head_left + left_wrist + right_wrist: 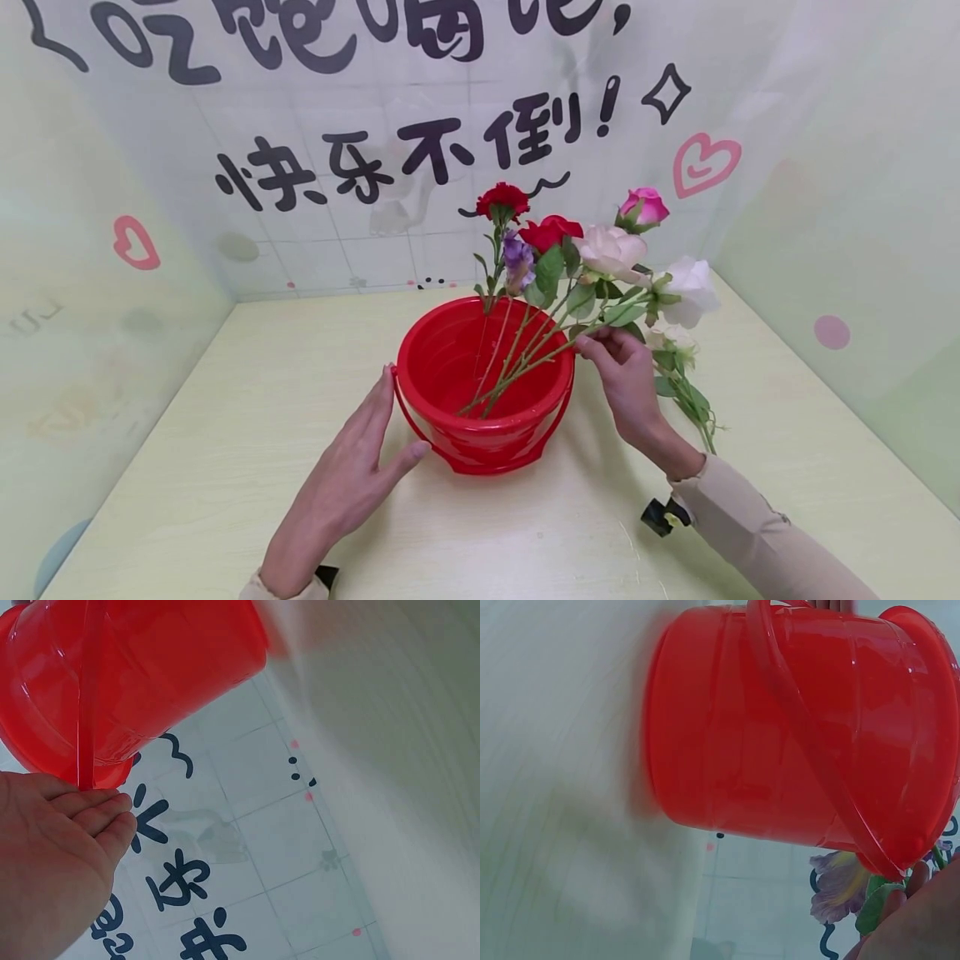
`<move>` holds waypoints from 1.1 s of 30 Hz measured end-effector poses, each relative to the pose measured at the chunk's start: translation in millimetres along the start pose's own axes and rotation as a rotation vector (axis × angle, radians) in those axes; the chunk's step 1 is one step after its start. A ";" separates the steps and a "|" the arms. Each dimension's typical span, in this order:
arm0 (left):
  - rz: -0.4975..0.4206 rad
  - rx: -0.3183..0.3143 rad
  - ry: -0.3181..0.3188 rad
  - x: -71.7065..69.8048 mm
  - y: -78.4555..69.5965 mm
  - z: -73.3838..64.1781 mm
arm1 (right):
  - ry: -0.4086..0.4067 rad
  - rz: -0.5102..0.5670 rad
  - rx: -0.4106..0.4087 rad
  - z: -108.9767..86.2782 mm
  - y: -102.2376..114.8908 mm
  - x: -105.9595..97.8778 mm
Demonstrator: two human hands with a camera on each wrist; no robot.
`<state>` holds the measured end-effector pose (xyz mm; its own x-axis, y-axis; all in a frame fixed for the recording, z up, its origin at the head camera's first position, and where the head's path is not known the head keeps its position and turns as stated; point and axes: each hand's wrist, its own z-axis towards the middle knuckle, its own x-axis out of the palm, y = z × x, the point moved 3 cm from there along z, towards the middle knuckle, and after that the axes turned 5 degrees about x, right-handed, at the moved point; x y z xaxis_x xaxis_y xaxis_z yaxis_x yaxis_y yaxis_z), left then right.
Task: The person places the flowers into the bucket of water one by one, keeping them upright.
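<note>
A red plastic bucket [420, 358] stands upright with several artificial flowers leaning in it toward its right rim. Flat against the bucket's left side, my left hand [341, 475] has straight fingers, with the thumb spread near the hanging handle [88, 697]. At the right rim, my right hand [630, 383] pinches a green stem just below the white rose [686, 292]; leaves partly hide its fingertips. Among the other blooms are a red carnation [502, 200], a red rose [551, 233], a purple flower [518, 262], a pale pink rose [611, 252] and a bright pink rose [643, 207].
Right of the bucket, a cream flower [672, 337] with a leafy stem lies on the light wooden table [300, 375], partly behind my right hand. A wall with printed characters [435, 150] rises behind the table, and side walls border it left and right.
</note>
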<state>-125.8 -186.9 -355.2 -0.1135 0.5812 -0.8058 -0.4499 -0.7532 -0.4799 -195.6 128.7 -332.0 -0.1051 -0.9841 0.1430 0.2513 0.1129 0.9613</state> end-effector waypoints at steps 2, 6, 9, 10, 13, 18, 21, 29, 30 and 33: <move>0.001 -0.003 0.003 -0.2 -0.2 -0.1 | -0.008 0.003 0.003 0.2 -0.5 -0.1; 0.002 -0.010 0.010 -1.0 -1.0 -0.2 | -0.016 -0.034 -0.012 0.2 -0.4 -0.1; 0.004 -0.014 0.011 -1.4 -1.4 0.3 | -0.002 -0.089 -0.032 0.0 -0.2 -0.1; 0.004 -0.015 0.011 -1.4 -1.4 0.4 | 0.004 -0.106 -0.038 -0.2 0.0 0.0; 0.007 -0.019 0.011 -1.4 -1.5 0.7 | 0.025 -0.165 -0.048 -0.1 -0.3 -0.2; 0.004 -0.022 0.013 -1.2 -1.1 0.5 | 0.039 -0.247 -0.063 0.1 -0.2 -0.9; 0.004 -0.026 0.016 -1.6 -1.4 0.8 | 0.040 -0.278 -0.066 0.2 0.2 -1.2; -0.002 -0.043 0.023 -1.8 -2.2 1.5 | 0.057 -0.300 -0.077 0.7 -0.4 -1.2; -0.004 -0.042 0.022 -1.7 -2.1 1.4 | 0.058 -0.303 -0.077 0.6 -0.7 -1.3; -0.005 -0.038 0.022 -1.4 -1.9 0.9 | 0.062 -0.303 -0.069 0.5 -1.5 -1.2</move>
<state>-125.5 -186.0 -352.8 -0.0919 0.5785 -0.8105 -0.4166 -0.7616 -0.4964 -196.3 129.8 -333.4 -0.1269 -0.9782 -0.1646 0.2827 -0.1947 0.9392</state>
